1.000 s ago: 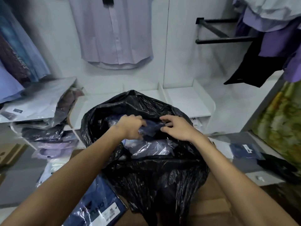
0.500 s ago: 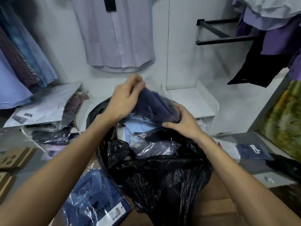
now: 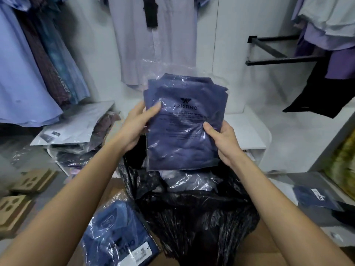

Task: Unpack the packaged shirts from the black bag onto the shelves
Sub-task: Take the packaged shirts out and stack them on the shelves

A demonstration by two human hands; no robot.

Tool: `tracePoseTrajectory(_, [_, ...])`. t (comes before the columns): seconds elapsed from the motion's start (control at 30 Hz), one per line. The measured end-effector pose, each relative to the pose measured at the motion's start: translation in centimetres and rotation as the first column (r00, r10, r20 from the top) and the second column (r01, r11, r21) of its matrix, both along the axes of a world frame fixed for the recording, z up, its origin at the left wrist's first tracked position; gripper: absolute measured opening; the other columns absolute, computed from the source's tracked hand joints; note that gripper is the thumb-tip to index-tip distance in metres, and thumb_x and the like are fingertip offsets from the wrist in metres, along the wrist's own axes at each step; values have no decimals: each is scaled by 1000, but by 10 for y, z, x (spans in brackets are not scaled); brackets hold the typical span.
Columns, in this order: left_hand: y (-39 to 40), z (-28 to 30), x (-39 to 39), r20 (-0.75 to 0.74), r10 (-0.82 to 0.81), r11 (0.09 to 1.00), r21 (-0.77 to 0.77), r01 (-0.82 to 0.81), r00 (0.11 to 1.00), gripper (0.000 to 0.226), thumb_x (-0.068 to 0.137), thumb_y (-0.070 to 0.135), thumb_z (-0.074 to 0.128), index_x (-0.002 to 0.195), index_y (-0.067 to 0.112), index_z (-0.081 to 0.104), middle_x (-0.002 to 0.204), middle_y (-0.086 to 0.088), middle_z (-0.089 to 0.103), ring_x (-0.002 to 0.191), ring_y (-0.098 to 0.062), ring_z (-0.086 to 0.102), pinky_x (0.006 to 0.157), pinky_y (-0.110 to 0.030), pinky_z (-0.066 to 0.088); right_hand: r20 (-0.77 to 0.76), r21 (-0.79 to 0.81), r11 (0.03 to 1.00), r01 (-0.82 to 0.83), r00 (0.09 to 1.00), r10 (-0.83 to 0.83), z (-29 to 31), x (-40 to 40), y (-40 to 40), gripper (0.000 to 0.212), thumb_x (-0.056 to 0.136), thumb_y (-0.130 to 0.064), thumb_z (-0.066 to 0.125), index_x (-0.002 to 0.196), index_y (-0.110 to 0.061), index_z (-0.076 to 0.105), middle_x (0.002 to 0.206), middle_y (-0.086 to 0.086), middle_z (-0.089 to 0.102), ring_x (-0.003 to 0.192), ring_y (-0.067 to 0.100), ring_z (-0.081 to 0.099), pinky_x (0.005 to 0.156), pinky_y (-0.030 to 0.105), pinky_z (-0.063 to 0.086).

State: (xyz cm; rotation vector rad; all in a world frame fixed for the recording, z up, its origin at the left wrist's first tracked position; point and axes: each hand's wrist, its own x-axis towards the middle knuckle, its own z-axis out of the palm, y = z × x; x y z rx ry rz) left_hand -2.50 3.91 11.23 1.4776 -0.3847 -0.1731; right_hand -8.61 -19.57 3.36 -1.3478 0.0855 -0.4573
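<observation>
Nearest, at the lower left, a blue packed shirt point(image 3: 119, 237) in clear film, lying flat on a brown carton point(image 3: 255, 246), white barcode label at its near edge. Just right of it, on the same carton, the black bag point(image 3: 192, 217), crumpled and glossy, mouth open, with more film-wrapped packs point(image 3: 190, 182) showing pale inside. Above the bag's mouth, held up and tilted toward the camera, the navy shirt point(image 3: 184, 129): folded flat, dark blue-purple cloth, sealed in a shiny clear sleeve with creases and glare, black ARISTINO logo and lines of small print too fine to read, spare film sticking up past the top edge. Left hand point(image 3: 134, 127) gripping the left edge, thumb across the front, fingers behind. Right hand point(image 3: 224, 143) gripping the right edge lower down, thumb on the front, fingers curled behind. Farther left, a heap point(image 3: 76, 135) of bagged shirts on a low white shelf point(image 3: 63, 167), a pale flat pack on top. Beyond the bag, a white shelf unit point(image 3: 247, 131). On the back wall, a pale lilac hanging shirt point(image 3: 157, 39) with a black tag; to the right, a black rail point(image 3: 276, 48) with purple and black garments.
</observation>
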Motion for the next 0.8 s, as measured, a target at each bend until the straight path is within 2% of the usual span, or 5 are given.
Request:
tracePoseTrajectory(0.23, [-12, -17, -16, -76, 333, 920, -192, -342, 940, 27, 94, 9, 69, 119, 0, 69, 98, -8, 79, 88, -19, 76, 78, -31, 60, -36, -538, 797, 274, 937, -347, 23, 10, 31, 71, 84, -54, 76, 143, -29, 45, 121, -3, 50, 98, 17, 62, 90, 29, 51])
tracePoseTrajectory(0.37, [-16, -3, -34, 8, 142, 981, -138, -139, 990, 42, 107, 42, 44, 130, 15, 66, 122, -5, 74, 114, -21, 70, 102, -39, 53, -103, -346, 909, -230, 973, 207, 56, 5, 72, 64, 87, -64, 68, 145, -51, 42, 141, -13, 56, 123, 3, 59, 103, 31, 49])
tracePoseTrajectory(0.47, [-7, -10, -34, 8, -27, 999, 32, 27, 1000, 84, 97, 73, 8, 130, 22, 67, 128, 0, 71, 122, -17, 65, 111, -39, 40, -35, -341, 918, -204, 978, 204, 61, 11, 88, 67, 86, -46, 76, 145, -46, 44, 131, -25, 64, 120, -6, 61, 107, 33, 50])
tracePoseTrajectory(0.67, [36, -20, -7, 71, 452, 892, -23, -452, 889, 39, 91, 41, 71, 119, 17, 60, 111, 2, 66, 91, -5, 67, 89, -29, 49, 9, -43, 946, -322, 946, 323, 71, 12, 100, 44, 94, -4, 65, 131, -28, 59, 124, 2, 73, 113, 21, 71, 102, 44, 55])
tracePoseTrajectory(0.8, [87, -24, -3, -27, 173, 982, -78, -174, 985, 64, 91, 57, 61, 140, 17, 56, 136, -6, 66, 125, -22, 64, 105, -42, 51, -49, 181, 870, -459, 879, 474, 78, 19, 119, 34, 95, -15, 63, 129, -22, 61, 118, 12, 75, 106, 32, 72, 99, 50, 56])
